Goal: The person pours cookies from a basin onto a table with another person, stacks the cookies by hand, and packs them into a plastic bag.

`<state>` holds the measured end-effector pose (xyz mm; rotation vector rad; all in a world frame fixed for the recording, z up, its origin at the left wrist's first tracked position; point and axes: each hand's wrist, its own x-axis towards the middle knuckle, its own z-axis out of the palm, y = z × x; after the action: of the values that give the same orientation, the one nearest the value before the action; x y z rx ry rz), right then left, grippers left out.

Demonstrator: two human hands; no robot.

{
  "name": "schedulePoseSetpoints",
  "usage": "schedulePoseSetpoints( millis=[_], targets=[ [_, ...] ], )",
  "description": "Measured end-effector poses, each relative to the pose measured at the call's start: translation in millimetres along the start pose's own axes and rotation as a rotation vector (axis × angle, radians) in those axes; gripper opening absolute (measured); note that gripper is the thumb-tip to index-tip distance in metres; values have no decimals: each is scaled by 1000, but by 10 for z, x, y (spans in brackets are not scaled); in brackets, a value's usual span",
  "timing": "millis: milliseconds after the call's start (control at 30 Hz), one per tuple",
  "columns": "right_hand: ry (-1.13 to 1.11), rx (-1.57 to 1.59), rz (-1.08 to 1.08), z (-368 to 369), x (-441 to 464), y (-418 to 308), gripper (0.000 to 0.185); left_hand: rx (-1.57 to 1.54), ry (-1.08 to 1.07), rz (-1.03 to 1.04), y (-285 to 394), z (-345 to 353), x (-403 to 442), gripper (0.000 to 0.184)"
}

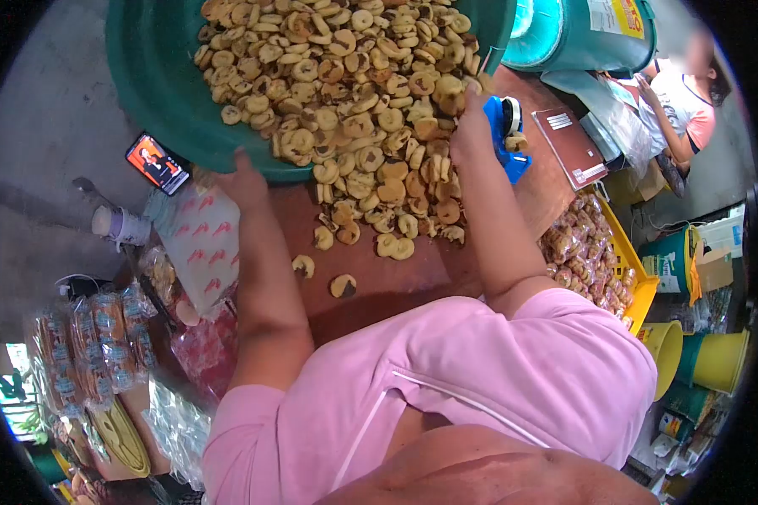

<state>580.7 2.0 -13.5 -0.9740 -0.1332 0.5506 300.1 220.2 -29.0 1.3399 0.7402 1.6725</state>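
Note:
A large green basin (156, 93) is tilted toward me, full of small pale-yellow ring-shaped cookies (345, 76) with browned patches. Cookies spread over its near side onto the reddish-brown table (303, 223), and a loose cookie (343, 286) lies close to my body. My left hand (246, 181) grips the basin's near-left rim, thumb on top and fingers hidden underneath. At the right side of the basin, my right hand (473, 126) is closed at the rim beside the cookies; its fingers are partly hidden.
A blue tape dispenser (507, 139) and brown notebook (569, 147) lie to the right, near a yellow crate (640, 286) of wrapped goods. A phone (157, 163) rests by the basin's left edge. Packaged bread (93, 345) sits lower left. Another person (682, 105) is at upper right.

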Motion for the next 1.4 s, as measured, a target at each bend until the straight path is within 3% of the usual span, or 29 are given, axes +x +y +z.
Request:
schedulePoseSetpoints(
  millis=[100,167,267,300,367,400,467,533,633,833,933,1167,1233,1267,1333,1400],
  targets=[
    [-51,-291,-28,-19,-413,-135,57,-126,-22,56,7,15,-15,45],
    [-209,-610,-135,-22,-811,-396,60,103,44,20,195,57,-50,47],
    [-318,-1036,-409,-421,-930,-687,47,114,70,-44,44,52,-23,51],
    [-242,-1151,-474,-470,-962,-850,43,65,68,-70,-44,29,-8,52],
    [-76,-1378,-596,-572,-1049,-1208,36,285,77,-40,-61,-3,-3,55],
    [-51,-1548,-852,-808,-870,-1212,34,371,58,-19,-134,-46,33,55],
    [-90,-1543,-591,-932,-800,-1243,33,518,5,31,-432,-192,135,56],
    [-132,-1400,-405,-947,-785,-1238,28,476,10,23,-237,-94,92,56],
    [-111,-1250,-485,-750,-938,-1264,22,299,70,-31,99,36,-11,55],
    [32,-1330,-635,-760,-816,-1226,24,306,76,-44,104,55,-35,52],
    [-67,-1251,-342,-847,-703,-1262,30,264,87,-59,172,87,-44,52],
    [-112,-1186,-414,-764,-686,-1368,33,207,12,-59,-259,-138,112,59],
    [-142,-1093,-373,-785,-490,-1393,32,284,-29,19,-535,-276,194,61],
    [-108,-1186,-512,-946,-178,-1399,30,388,-49,109,-702,-361,238,61],
    [-80,-1158,-549,-1078,237,-1439,30,385,-58,122,-622,-332,248,62],
    [-183,-1111,-591,-1425,930,-1252,30,173,-34,-42,-168,-116,112,63]
  ],
)
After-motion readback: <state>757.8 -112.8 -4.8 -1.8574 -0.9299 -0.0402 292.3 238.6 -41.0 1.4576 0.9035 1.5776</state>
